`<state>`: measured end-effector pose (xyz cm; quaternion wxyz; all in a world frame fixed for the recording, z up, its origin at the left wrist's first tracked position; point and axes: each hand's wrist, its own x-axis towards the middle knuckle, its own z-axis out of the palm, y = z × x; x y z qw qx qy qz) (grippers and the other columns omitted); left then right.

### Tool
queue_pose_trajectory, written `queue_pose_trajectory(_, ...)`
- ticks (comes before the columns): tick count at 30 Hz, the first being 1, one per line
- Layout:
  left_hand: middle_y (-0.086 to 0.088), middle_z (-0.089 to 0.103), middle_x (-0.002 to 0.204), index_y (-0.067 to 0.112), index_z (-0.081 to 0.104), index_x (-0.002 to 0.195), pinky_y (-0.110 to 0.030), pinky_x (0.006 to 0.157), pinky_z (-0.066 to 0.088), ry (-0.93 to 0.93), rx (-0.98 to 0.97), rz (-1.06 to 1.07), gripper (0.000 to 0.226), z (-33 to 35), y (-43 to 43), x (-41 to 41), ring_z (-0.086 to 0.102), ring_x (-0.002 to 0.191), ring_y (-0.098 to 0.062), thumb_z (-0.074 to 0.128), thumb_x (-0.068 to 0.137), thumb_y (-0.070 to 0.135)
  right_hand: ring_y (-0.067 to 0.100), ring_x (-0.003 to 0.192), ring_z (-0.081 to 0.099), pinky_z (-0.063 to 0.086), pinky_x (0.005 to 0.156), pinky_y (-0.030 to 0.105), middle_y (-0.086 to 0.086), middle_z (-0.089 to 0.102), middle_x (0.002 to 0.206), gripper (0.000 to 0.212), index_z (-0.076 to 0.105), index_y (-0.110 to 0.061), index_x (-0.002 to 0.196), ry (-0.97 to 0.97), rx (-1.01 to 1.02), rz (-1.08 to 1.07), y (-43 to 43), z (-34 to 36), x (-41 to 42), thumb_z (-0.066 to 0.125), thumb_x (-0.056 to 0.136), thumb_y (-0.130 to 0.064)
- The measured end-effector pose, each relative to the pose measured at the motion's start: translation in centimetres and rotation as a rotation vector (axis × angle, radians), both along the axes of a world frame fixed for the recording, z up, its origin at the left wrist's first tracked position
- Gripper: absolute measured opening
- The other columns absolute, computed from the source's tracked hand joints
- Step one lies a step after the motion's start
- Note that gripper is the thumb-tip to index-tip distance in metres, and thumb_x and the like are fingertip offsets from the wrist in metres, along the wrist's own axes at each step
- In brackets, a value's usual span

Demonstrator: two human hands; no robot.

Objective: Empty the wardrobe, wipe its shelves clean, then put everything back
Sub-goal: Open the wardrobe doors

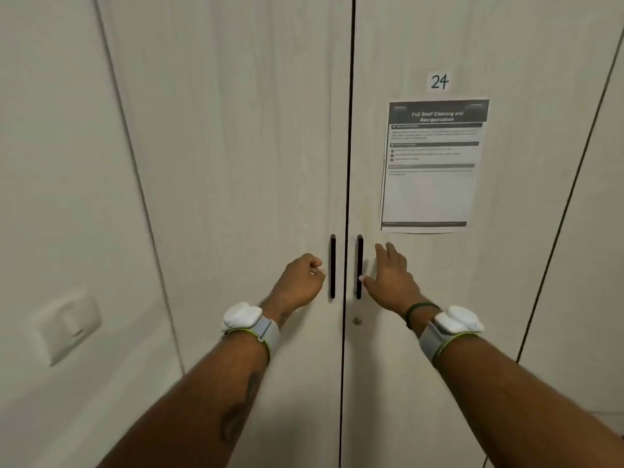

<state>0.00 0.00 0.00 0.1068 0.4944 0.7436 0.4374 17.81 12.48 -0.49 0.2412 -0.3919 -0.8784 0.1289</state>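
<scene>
Evidently the wardrobe (pixel 236 146) stands closed. The left hand (pixel 301 280), curled and empty, sits beside the left handle (pixel 333 266); the right hand (pixel 388 278), fingers straight, is at the right handle (pixel 359 265). Hook both fully, pull evenly.

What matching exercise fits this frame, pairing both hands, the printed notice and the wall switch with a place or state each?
Things:
1. left hand
2. right hand
3. printed notice
4. wall switch

Places or states:
A. stuck on the right door
B. fingers straight, beside the right handle
C. far left of the view
D. fingers curled, beside the left handle

Pairs: 1-D, 2-B, 3-A, 4-C
</scene>
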Motion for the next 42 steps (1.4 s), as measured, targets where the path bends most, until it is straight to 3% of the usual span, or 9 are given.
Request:
queue_pose_trajectory(5,-0.002,0.057,0.132,0.014,0.050,0.139,-0.036,0.104,0.045,0.061,0.063,-0.003,0.046,0.8,6.2,-2.1,0.056,0.119,-0.020,0.048,0.102,0.042,0.032,0.154,-0.013,0.014,0.121,0.058,0.012,-0.014,0.167,0.093,-0.003,-0.016,0.160,-0.067,0.376,-0.041,4.2,1.3,-3.6,0.058,0.095,-0.043)
queue_pose_trajectory(8,0.000,0.066,0.102,0.021,0.052,0.118,-0.037,0.081,0.052,0.083,0.119,0.005,0.033,0.4,8.7,-2.1,0.062,0.089,-0.016,0.043,0.103,0.048,0.032,0.152,-0.022,0.008,0.121,0.062,0.009,-0.024,0.165,0.106,-0.009,-0.020,0.160,-0.136,0.426,-0.036,6.4,1.0,-4.0,0.064,0.090,-0.052)
queue_pose_trajectory(11,0.006,0.063,0.079,0.026,0.047,0.102,-0.032,0.060,0.046,0.160,0.212,0.136,0.027,-0.5,10.3,-2.1,0.059,0.069,-0.012,0.038,0.103,0.052,0.033,0.151,-0.023,0.012,0.120,0.064,0.009,-0.027,0.164,0.114,-0.008,-0.020,0.161,-0.165,0.500,-0.053,7.8,-0.4,-3.9,0.068,0.084,-0.058)
queue_pose_trajectory(17,0.008,0.068,0.079,0.031,0.056,0.108,-0.039,0.068,0.058,0.028,0.180,0.165,0.046,-4.9,12.0,-1.1,0.066,0.070,-0.012,0.021,0.102,0.061,0.031,0.152,-0.022,0.013,0.121,0.061,0.007,-0.025,0.165,0.112,-0.007,-0.023,0.161,-0.105,0.568,-0.016,8.7,-1.1,-3.7,0.066,0.084,-0.059)
queue_pose_trajectory(21,0.006,0.067,0.081,0.026,0.059,0.109,-0.036,0.071,0.054,0.022,0.178,0.303,0.047,-4.6,11.5,1.0,0.064,0.074,-0.015,0.022,0.105,0.055,0.031,0.152,-0.021,0.013,0.121,0.062,0.007,-0.025,0.165,0.116,-0.006,-0.022,0.161,-0.090,0.528,0.004,9.2,-1.3,-3.8,0.071,0.081,-0.057)
queue_pose_trajectory(26,0.003,0.068,0.076,0.027,0.057,0.089,-0.046,0.072,0.058,-0.066,0.177,0.328,0.049,-4.0,7.9,3.7,0.066,0.068,-0.018,0.025,0.100,0.063,0.032,0.151,-0.023,0.013,0.120,0.063,0.007,-0.030,0.163,0.116,-0.010,-0.022,0.160,-0.118,0.500,0.061,8.8,-1.1,-3.4,0.070,0.083,-0.057)
queue_pose_trajectory(35,0.001,0.062,0.073,0.028,0.054,0.086,-0.043,0.075,0.060,-0.106,0.245,0.517,0.045,-5.3,-3.4,8.8,0.065,0.070,-0.019,0.026,0.105,0.057,0.045,0.150,-0.019,0.038,0.104,0.063,0.020,-0.030,0.161,0.120,-0.005,-0.016,0.160,-0.266,0.524,0.040,8.9,-0.1,-2.9,0.072,0.079,-0.059)
queue_pose_trajectory(39,-0.006,0.064,0.071,0.017,0.056,0.083,-0.032,0.069,0.054,-0.087,0.347,0.603,0.052,-5.7,-11.9,9.9,0.063,0.067,-0.020,0.025,0.106,0.052,0.047,0.149,-0.018,0.026,0.109,0.072,0.021,-0.027,0.162,0.115,-0.008,-0.020,0.160,-0.204,0.337,0.094,5.1,-0.4,-4.2,0.070,0.079,-0.048)
queue_pose_trajectory(42,-0.008,0.062,0.069,0.015,0.055,0.079,-0.030,0.067,0.051,-0.087,0.400,0.644,0.053,-6.1,-16.7,9.5,0.062,0.067,-0.022,0.027,0.108,0.049,0.043,0.152,-0.008,0.022,0.112,0.070,0.020,-0.011,0.165,0.115,-0.009,-0.019,0.160,-0.015,0.141,0.193,-1.0,-2.2,-5.2,0.071,0.082,-0.048)
